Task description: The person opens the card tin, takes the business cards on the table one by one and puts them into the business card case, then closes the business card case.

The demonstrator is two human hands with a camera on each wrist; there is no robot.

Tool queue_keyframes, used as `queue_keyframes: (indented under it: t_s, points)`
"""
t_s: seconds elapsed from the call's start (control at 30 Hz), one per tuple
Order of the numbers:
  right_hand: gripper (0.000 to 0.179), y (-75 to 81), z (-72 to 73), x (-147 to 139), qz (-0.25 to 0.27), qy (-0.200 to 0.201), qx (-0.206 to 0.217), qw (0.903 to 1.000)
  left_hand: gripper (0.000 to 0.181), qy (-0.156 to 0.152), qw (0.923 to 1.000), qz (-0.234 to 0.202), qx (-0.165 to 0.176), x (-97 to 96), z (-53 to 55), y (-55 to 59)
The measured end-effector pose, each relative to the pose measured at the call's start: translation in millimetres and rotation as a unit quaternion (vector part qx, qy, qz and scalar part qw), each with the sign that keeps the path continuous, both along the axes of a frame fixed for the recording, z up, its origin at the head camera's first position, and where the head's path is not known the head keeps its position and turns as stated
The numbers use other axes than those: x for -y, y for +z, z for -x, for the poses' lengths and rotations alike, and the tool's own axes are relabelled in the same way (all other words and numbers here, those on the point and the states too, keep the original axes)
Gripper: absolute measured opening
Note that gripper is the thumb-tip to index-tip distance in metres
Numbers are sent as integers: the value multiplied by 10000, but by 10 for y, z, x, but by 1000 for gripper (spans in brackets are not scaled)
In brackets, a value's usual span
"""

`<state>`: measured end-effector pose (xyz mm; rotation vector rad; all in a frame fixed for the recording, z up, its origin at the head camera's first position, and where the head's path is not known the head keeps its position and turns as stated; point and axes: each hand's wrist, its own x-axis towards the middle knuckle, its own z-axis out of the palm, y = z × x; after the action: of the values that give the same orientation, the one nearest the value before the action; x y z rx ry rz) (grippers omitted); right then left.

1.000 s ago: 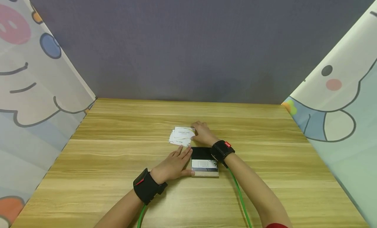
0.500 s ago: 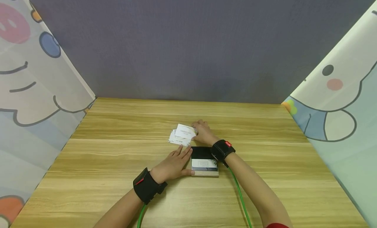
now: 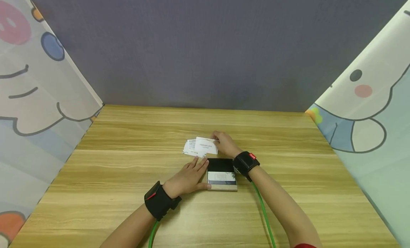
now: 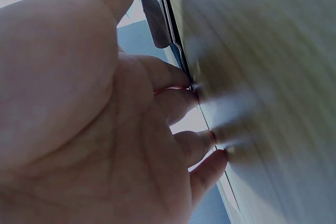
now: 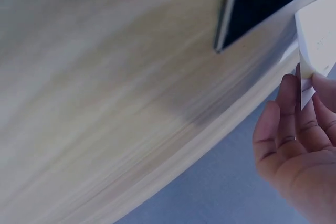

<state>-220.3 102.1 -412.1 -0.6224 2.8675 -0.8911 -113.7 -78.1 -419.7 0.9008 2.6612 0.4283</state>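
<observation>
My right hand [image 3: 225, 144] pinches a white business card [image 3: 205, 146] printed with a logo, its thumb and fingers at the card's right edge. The right wrist view shows this card [image 5: 317, 32] slightly bent between thumb and fingers. Under and left of it lie other white business cards [image 3: 192, 153], overlapping on the table. Just nearer to me is a flat rectangular card case [image 3: 221, 164], black at the far part, with a white printed card [image 3: 221, 176] across its middle. My left hand [image 3: 187, 178] lies with extended fingers along the case's left side, thumb touching its near left corner.
A wooden table [image 3: 134, 191] spreads around the hands. A grey panel [image 3: 205, 48] stands at its back edge, with cartoon-printed sheets [image 3: 368, 109] at both sides. Green cables [image 3: 263, 212] run from the black wrist straps [image 3: 246, 164] toward me.
The top business card has been lifted at an angle, then slid right with my right hand, uncovering more of the cards beneath. My left hand and the case stay nearly in place.
</observation>
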Motion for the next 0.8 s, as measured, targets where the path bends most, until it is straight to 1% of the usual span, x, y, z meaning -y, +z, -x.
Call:
queue_keyframes:
  t_s: [0.17, 0.4, 0.6, 0.8]
  points:
    - [19, 44, -36, -81, 184, -56, -22, 9998, 81, 37, 10000, 7, 44, -2, 7, -15]
    - [18, 82, -99, -210, 355, -32, -119, 9993, 81, 25, 10000, 6, -25, 4, 10, -20]
    - [16, 108, -193, -306, 443, -52, -86, 9990, 80, 4, 10000, -10, -75, 2, 9, -15]
    - [16, 133, -324, -407, 486, 61, 75, 9988, 80, 24, 9999, 3, -99, -3, 6, -16]
